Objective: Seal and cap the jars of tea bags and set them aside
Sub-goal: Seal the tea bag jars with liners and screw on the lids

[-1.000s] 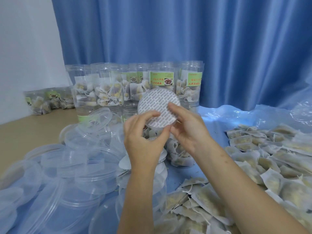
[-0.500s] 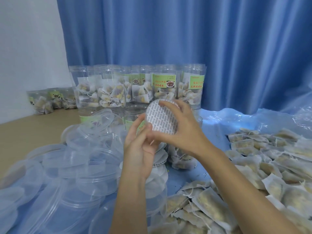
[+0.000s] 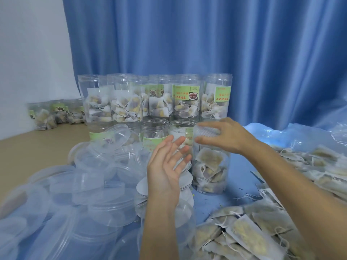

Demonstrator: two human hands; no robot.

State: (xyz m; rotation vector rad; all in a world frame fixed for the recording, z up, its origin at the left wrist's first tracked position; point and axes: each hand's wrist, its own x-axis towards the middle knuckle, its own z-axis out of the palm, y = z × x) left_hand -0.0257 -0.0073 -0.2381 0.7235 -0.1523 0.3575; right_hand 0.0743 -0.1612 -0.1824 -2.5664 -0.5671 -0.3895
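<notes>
A clear jar of tea bags (image 3: 210,169) stands on the blue sheet at centre. My right hand (image 3: 224,136) holds a round white seal disc (image 3: 207,131) flat on the jar's mouth. My left hand (image 3: 168,166) is just left of the jar, fingers spread, holding nothing. Below my left hand lies a stack of seal discs (image 3: 185,182). Clear plastic caps (image 3: 97,177) are piled at the left. Behind, more filled jars (image 3: 155,102) stand in two stacked rows, with open-topped ones (image 3: 155,133) in the lower row.
Loose tea bags (image 3: 262,228) cover the blue sheet at the right and front. A few small bagged packs (image 3: 56,113) sit on the tan tabletop at far left. A blue curtain (image 3: 206,44) hangs behind everything.
My right hand carried the seal disc down and right onto the jar's mouth. My left hand let go of the disc and opened beside the jar.
</notes>
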